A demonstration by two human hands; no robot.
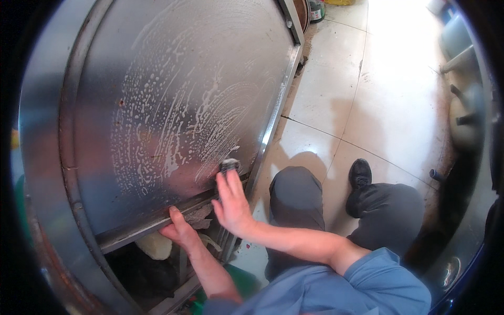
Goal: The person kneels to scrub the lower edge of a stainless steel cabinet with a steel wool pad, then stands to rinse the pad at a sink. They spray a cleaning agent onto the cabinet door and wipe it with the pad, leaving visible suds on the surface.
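A stainless steel panel (189, 98), streaked with soapy foam, fills the upper left of the head view. My right hand (234, 204) presses a dark scouring pad (230, 164) with foam on it against the panel's lower right part, fingers stretched out over the pad. Lower down, my left hand (181, 230) grips the panel's metal bottom edge, its thumb on the upper side. Behind and below that edge an opening holds a pale object and a greyish crumpled piece, both partly hidden.
A tiled floor (311, 90) runs along the panel's right side. My legs and a black shoe (360, 173) are at the lower right. Dark and metal equipment lines the far right rim. A labelled container (317, 11) stands at the top, and a green object (242, 281) lies below the opening.
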